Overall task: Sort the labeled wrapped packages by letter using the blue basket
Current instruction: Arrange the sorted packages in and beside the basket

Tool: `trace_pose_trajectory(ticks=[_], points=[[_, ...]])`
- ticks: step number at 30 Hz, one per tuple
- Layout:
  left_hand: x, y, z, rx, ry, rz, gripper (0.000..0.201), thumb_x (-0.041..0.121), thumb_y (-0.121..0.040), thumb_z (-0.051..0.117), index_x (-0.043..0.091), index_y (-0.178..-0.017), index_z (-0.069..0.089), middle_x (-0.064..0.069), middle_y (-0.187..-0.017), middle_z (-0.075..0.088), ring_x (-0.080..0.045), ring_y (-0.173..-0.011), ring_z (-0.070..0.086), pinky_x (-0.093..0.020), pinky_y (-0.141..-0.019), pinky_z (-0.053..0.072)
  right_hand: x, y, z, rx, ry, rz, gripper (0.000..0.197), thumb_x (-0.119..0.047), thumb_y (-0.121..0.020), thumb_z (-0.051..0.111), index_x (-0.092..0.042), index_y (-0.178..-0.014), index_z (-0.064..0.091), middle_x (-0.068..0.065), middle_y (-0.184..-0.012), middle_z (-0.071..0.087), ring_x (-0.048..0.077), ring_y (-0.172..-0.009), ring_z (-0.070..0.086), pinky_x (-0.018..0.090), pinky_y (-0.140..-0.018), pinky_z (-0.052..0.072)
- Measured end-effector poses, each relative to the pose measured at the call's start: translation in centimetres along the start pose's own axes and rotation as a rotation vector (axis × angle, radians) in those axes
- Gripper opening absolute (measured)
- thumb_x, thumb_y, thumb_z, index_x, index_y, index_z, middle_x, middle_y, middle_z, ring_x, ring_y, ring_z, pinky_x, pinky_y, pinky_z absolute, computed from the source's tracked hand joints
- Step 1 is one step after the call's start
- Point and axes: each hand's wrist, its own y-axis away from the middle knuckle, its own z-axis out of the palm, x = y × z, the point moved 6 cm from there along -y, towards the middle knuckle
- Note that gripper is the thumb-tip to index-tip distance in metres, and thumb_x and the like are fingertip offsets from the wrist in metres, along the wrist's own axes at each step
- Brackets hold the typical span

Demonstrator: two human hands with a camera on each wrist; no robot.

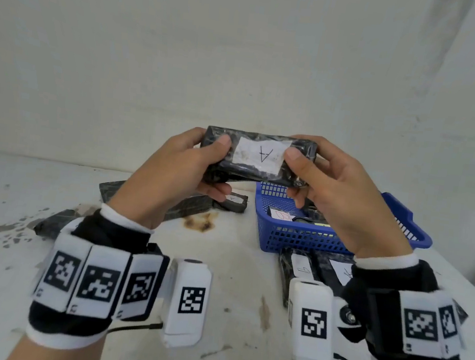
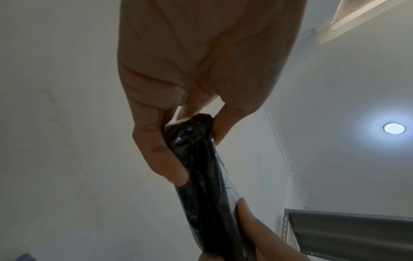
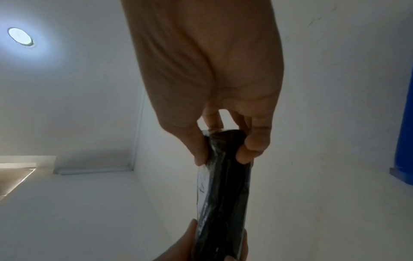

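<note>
Holding Up the "A" Package to Read Its Label

Both grips were clamped on one black wrapped package [image 1: 255, 159]: the left hand [image 1: 177, 169] pinched one end, the right hand [image 1: 339, 195] the other, thumbs on its white label. It hung above the blue basket [image 1: 328, 236], which held a package marked B. Reading the letter squarely before choosing a side seemed wise. Glossy film looked slippery. More packages lay beside the basket on the tabletop [image 1: 231, 271].

Held package [image 1: 258, 158]: white label reads "A", upside down to the head camera. Small package [image 1: 232, 201] left of the blue basket [image 1: 298, 235]: "A". Package inside the basket [image 1: 281, 215]: red "B". Labels on the packages in front of the basket: unreadable.
</note>
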Motion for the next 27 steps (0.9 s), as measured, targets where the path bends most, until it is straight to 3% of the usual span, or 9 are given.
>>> trace_pose_trajectory(ticks=[3, 7, 11, 14, 17, 22, 27], points=[[0.1, 0.1, 0.0, -0.004, 0.023, 0.0, 0.024, 0.026, -0.099, 0.051, 0.006, -0.107, 0.061, -0.012, -0.084, 0.068, -0.025, -0.064, 0.067, -0.026, -0.059, 0.058, -0.2, 0.1, 0.0, 0.003, -0.033, -0.003, 0.033, -0.051, -0.077, 0.064, -0.031, -0.103, 0.07, 0.001, -0.086, 0.071, 0.028, -0.067, 0.053, 0.03, -0.064, 0.046], [0.2, 0.2, 0.3, 0.002, 0.0, 0.006, 0.026, 0.031, -0.098, 0.052, 0.007, -0.104, 0.062, -0.008, -0.082, 0.068, -0.023, -0.061, 0.067, -0.027, -0.058, 0.06, -0.3, 0.1, -0.2, 0.039, -0.028, 0.005, 0.012, -0.037, -0.094, 0.062, -0.027, -0.095, 0.07, 0.001, -0.081, 0.068, 0.018, -0.059, 0.053, 0.03, -0.057, 0.045], [0.3, 0.5, 0.7, -0.007, -0.035, 0.001, 0.033, 0.036, -0.094, 0.057, 0.006, -0.108, 0.061, -0.008, -0.083, 0.069, -0.021, -0.056, 0.066, -0.027, -0.055, 0.059, -0.5, 0.3, -0.3, 0.076, -0.021, 0.017, 0.014, -0.038, -0.092, 0.065, -0.024, -0.089, 0.068, -0.009, -0.066, 0.065, 0.003, -0.047, 0.052, 0.015, -0.047, 0.042], [0.4, 0.7, 0.9, -0.01, -0.08, 0.009, 0.032, 0.039, -0.092, 0.059, 0.01, -0.106, 0.06, -0.006, -0.085, 0.069, -0.017, -0.053, 0.066, -0.024, -0.052, 0.057, -0.6, 0.4, -0.2, 0.091, -0.017, 0.012, 0.014, -0.036, -0.09, 0.069, -0.022, -0.089, 0.068, -0.01, -0.062, 0.064, 0.002, -0.043, 0.051, 0.012, -0.044, 0.04], [0.5, 0.8, 1.0, -0.014, -0.111, 0.022, 0.027, 0.038, -0.089, 0.063, 0.014, -0.102, 0.06, -0.002, -0.082, 0.07, -0.014, -0.053, 0.066, -0.027, -0.055, 0.059, -0.7, 0.4, -0.1, 0.088, -0.002, 0.0, 0.016, -0.038, -0.085, 0.073, -0.023, -0.09, 0.068, -0.011, -0.062, 0.063, 0.003, -0.048, 0.052, 0.012, -0.046, 0.04], [0.8, 0.9, 0.7, 0.004, -0.152, 0.037, 0.029, 0.04, -0.085, 0.067, 0.017, -0.099, 0.058, 0.001, -0.083, 0.069, -0.01, -0.052, 0.066, -0.027, -0.056, 0.06, -1.1, 0.7, 0.3, 0.035, -0.009, -0.041, 0.022, -0.028, -0.078, 0.08, -0.022, -0.094, 0.067, -0.009, -0.078, 0.069, 0.001, -0.057, 0.063, 0.01, -0.051, 0.044], [1.0, 1.1, 0.9, 0.02, -0.187, 0.07, 0.031, 0.043, -0.085, 0.066, 0.017, -0.098, 0.058, 0.003, -0.078, 0.069, -0.01, -0.051, 0.065, -0.028, -0.055, 0.058, -1.2, 0.6, 0.5, 0.057, 0.027, -0.062, 0.034, -0.043, -0.065, 0.081, -0.027, -0.091, 0.065, -0.011, -0.079, 0.071, 0.006, -0.072, 0.069, 0.02, -0.065, 0.053]])
